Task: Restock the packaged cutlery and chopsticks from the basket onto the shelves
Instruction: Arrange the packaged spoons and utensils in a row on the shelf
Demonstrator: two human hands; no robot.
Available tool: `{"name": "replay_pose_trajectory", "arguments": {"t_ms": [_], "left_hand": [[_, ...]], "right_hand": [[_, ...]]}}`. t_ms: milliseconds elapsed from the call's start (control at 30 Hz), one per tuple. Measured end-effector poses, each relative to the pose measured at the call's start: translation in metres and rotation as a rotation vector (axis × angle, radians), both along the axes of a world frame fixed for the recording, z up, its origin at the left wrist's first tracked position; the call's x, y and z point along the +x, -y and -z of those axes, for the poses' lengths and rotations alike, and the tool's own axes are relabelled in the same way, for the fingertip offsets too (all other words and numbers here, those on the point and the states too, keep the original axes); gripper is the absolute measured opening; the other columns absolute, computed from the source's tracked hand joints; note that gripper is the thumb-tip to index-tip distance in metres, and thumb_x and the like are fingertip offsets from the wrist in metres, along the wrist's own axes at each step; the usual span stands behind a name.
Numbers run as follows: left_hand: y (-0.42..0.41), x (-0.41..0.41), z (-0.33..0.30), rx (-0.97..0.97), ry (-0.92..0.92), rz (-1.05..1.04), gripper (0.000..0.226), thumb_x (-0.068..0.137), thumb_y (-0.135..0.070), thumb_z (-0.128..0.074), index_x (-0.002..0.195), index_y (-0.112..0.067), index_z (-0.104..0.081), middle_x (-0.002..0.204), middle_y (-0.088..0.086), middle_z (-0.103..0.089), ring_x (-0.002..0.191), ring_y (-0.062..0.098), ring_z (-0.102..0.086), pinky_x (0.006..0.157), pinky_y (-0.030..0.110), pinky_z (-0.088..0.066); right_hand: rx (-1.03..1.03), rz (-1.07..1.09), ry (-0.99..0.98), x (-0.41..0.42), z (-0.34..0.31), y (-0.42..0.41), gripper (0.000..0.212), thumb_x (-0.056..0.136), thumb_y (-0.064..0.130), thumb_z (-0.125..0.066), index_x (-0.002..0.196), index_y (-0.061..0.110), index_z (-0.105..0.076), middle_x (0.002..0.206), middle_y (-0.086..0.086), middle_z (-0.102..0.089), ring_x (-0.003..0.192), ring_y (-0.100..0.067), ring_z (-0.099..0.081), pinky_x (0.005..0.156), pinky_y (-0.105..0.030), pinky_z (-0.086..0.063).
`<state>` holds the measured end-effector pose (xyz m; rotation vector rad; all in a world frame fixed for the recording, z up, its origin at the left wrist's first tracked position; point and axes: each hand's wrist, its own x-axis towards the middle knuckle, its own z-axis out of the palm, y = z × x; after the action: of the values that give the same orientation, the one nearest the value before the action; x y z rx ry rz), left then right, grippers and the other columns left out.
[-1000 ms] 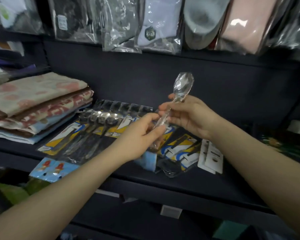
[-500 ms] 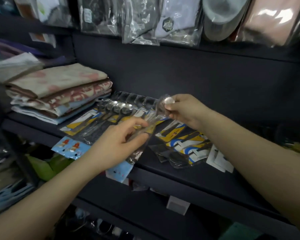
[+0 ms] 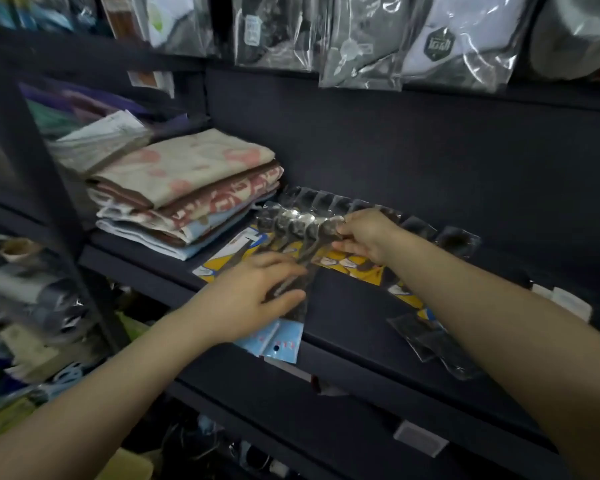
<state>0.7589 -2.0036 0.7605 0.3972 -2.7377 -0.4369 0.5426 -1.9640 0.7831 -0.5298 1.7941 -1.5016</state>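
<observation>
Both hands are on one clear-wrapped steel spoon (image 3: 303,252), laying it flat onto the overlapping row of spoon packs with yellow backing cards (image 3: 347,265) on the dark metal shelf (image 3: 361,327). Right hand (image 3: 366,237) pinches the bowl end at about 1 o'clock, while the left hand (image 3: 257,292) grips the handle end at 7 o'clock, probably to line it up with the rest, folded patterned towels (image 3: 187,188) sit off at 10 o'clock

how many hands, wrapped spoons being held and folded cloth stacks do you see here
hands: 2, left hand and right hand
wrapped spoon, held by both hands: 1
folded cloth stack: 1
total: 4
</observation>
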Motion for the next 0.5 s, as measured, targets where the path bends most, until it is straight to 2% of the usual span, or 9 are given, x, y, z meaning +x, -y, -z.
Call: {"name": "replay_pose_trajectory", "arguments": {"t_ms": [33,100,233,300,367,433,500], "left_hand": [[0.003,-0.002,0.001,-0.015,0.055,0.020,0.068,0.075,-0.063,-0.024,0.127,-0.029,-0.049,0.134,-0.011,-0.048,0.120,0.007,-0.046,0.101,0.030,-0.039],[0.007,-0.004,0.004,-0.034,0.111,0.061,0.070,0.074,-0.064,-0.021,0.131,-0.030,-0.044,0.136,-0.012,-0.047,0.121,0.007,-0.046,0.100,0.029,-0.040],[0.016,-0.007,0.000,0.047,0.047,0.091,0.064,0.078,-0.061,-0.026,0.136,-0.034,-0.036,0.133,-0.011,-0.050,0.118,0.008,-0.049,0.097,0.029,-0.042],[0.021,-0.009,-0.001,0.058,0.053,0.084,0.058,0.083,-0.054,-0.030,0.136,-0.032,-0.035,0.135,-0.009,-0.049,0.120,0.009,-0.048,0.098,0.026,-0.041],[0.026,-0.011,0.002,0.044,0.117,0.123,0.055,0.085,-0.045,-0.029,0.136,-0.029,-0.037,0.140,-0.010,-0.044,0.126,0.008,-0.043,0.102,0.023,-0.035],[0.029,-0.010,0.006,0.019,0.209,0.165,0.058,0.084,-0.049,-0.025,0.138,-0.029,-0.035,0.147,-0.014,-0.032,0.132,0.005,-0.034,0.107,0.023,-0.030],[0.032,-0.008,0.009,-0.005,0.243,0.178,0.068,0.079,-0.063,-0.019,0.138,-0.033,-0.032,0.150,-0.018,-0.024,0.134,0.003,-0.029,0.109,0.027,-0.031]], "right_hand": [[0.012,-0.013,-0.026,0.001,0.001,0.001,0.026,0.090,-0.006,-0.050,0.117,-0.006,-0.050,0.121,-0.020,-0.052,0.085,-0.024,-0.063,0.049,-0.021,-0.057],[0.078,-0.036,-0.140,0.001,0.001,0.002,0.019,0.089,-0.007,-0.052,0.106,0.001,-0.051,0.109,-0.019,-0.051,0.071,-0.022,-0.062,0.045,-0.019,-0.054],[0.104,-0.051,-0.258,-0.006,-0.002,0.005,0.014,0.090,-0.006,-0.051,0.097,0.006,-0.051,0.100,-0.016,-0.053,0.073,-0.024,-0.061,0.050,-0.022,-0.056],[0.138,-0.051,-0.304,-0.007,-0.004,0.006,0.015,0.091,-0.004,-0.049,0.101,0.007,-0.051,0.088,-0.011,-0.054,0.064,-0.021,-0.059,0.051,-0.023,-0.056],[0.140,-0.046,-0.328,-0.009,-0.006,0.007,0.015,0.092,-0.004,-0.046,0.099,0.008,-0.052,0.080,-0.009,-0.053,0.058,-0.020,-0.055,0.044,-0.021,-0.052],[0.114,-0.039,-0.322,-0.012,-0.007,0.008,0.016,0.093,-0.005,-0.043,0.088,0.008,-0.052,0.073,-0.008,-0.049,0.049,-0.020,-0.051,0.036,-0.021,-0.047],[0.105,-0.024,-0.296,-0.015,-0.007,0.008,0.024,0.094,-0.007,-0.038,0.080,0.008,-0.051,0.068,-0.007,-0.045,0.032,-0.016,-0.050,0.034,-0.020,-0.043]]}}
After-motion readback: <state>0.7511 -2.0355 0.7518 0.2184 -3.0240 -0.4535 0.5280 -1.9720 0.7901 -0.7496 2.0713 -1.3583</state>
